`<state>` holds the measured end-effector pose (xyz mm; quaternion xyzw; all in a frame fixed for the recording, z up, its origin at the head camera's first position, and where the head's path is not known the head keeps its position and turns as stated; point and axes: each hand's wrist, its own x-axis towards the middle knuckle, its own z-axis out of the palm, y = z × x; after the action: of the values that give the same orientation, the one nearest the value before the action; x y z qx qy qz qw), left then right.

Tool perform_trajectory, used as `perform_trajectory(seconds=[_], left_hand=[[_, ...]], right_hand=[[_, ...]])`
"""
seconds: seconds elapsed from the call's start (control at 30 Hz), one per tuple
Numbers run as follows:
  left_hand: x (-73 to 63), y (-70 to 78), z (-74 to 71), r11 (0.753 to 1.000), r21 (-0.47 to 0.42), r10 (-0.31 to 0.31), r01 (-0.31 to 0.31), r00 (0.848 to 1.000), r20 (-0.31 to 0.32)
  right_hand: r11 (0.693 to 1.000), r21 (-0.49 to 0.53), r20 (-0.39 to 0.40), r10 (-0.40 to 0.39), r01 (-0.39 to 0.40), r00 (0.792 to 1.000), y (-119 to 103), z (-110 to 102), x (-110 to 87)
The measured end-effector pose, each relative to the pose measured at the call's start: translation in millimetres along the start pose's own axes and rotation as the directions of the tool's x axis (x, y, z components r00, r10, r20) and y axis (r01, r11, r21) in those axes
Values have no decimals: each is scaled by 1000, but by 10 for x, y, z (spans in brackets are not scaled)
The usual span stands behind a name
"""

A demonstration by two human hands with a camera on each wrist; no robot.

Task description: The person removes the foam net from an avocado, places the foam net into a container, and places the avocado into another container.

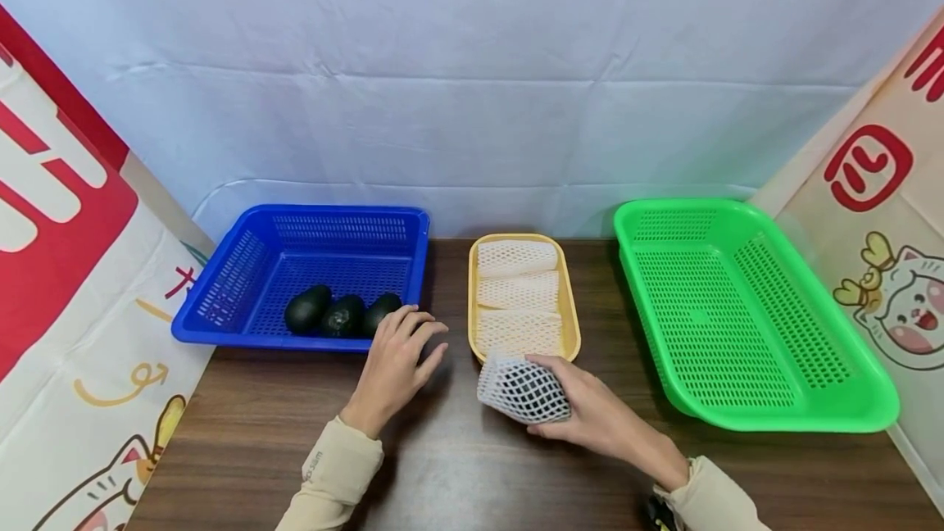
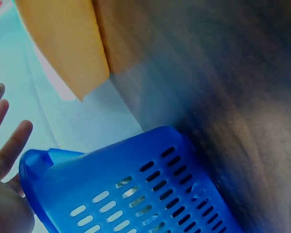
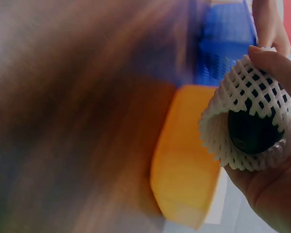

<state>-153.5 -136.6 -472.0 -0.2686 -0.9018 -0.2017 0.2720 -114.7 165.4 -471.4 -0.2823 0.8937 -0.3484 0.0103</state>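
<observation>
My right hand (image 1: pixel 593 412) grips a dark avocado (image 3: pixel 252 130) wrapped in a white foam net sleeve (image 1: pixel 509 388), held in front of the yellow tray. One end of the sleeve gapes, and the avocado's dark skin shows inside it in the right wrist view. The left hand (image 1: pixel 394 363) hovers by the near right corner of the blue basket (image 1: pixel 251 341), fingers spread loosely and holding nothing. Three dark avocados (image 1: pixel 342 317) lie along the basket's near side; the rightmost is partly hidden by that hand. White foam net sleeves (image 1: pixel 519 292) lie stacked in rows in the yellow tray (image 1: pixel 574 326).
To the right stands a green basket (image 1: pixel 708 314) with perforated sides and floor. All of these rest on a dark wooden table (image 1: pixel 457 474). A pale cloth (image 1: pixel 472 105) hangs behind, with printed panels (image 1: pixel 878 269) at both sides.
</observation>
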Motion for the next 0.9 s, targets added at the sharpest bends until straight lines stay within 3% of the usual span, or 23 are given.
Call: perform_trajectory(seconds=[0.23,0.4,0.63,0.9], left_hand=[[-52,89,46,995,22,94,-94,995,20],[-75,160,59,993,-10,119,-119,990,70],[-173,241,85,995,-59,96,-84,964,247],[-207,298,127,993,-106,79,-48,948,308]], right_hand=[[1000,-20,93,17,-16,996,56,188,-75],[1000,-23,122,-3,6,992,97,300,-131],[1000,18,147,7,-10,989,139,358,-164],[999,-22,164,-23,27,986,210,257,-133]])
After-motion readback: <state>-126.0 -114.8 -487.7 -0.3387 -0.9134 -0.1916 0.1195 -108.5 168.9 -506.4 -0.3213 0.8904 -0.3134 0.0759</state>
